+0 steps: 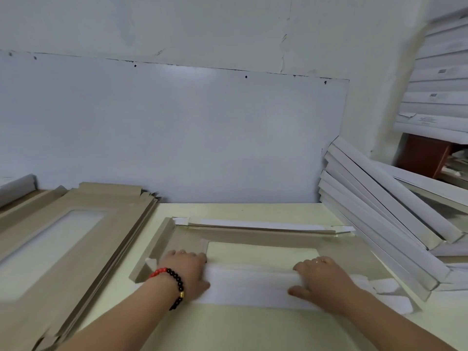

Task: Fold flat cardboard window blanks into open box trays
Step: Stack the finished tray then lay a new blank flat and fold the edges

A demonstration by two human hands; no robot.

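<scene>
Pale blue-grey wall panelling is filling the background, a thin dark seam with a few small screw holes running across it, and a cream tabletop is stretching out beneath it toward the person. At the left, a stack of flat brown window blanks is lying on the table, its top sheet showing a pale rectangular cut-out. At the right, finished white trays are leaning against one another in a slanted pile, and more white boxes are sitting stacked above a reddish-brown piece of furniture in the corner. Near the table's middle, the blank being folded is lying with its far and left flaps partly raised and its near white flap turned over toward the window. The left hand, wearing a red-and-black bead bracelet, is gripping that flap's left end with fingers curled over its edge. The right hand is gripping the right end likewise, thumb underneath.
</scene>
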